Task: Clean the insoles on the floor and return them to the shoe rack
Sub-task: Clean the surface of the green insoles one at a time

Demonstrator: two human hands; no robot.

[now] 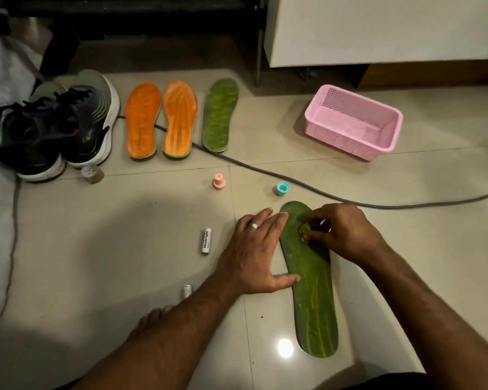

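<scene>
**Hands at Work on a Green Insole on a Tiled Floor**

A person crouched over a pale tiled floor (152,220) tends a green insole (312,288) lying lengthwise in front of them. The left hand (255,253) lies flat with fingers straight, a ring on one finger, its fingertips and thumb pressing the insole's left edge. The right hand (341,230) is curled, pinching a small green scrubbing piece (304,230) against the insole's upper part; what exactly that piece is cannot be made out.

Farther back, a second green insole (220,114) lies beside two orange insoles (161,119), all in a row with a grey cable (265,167) running beneath them and across the floor. To their left stands a pair of dark sneakers (59,125) with white soles. A pink plastic basket (352,121) sits well to the right.

Between the row and the hands stand a pink cap (218,181) and a teal cap (283,188). A white tube marked "Heybright" (206,241) lies just left of the left hand, and another small white tube (187,290) shows partly beside the left forearm.
</scene>
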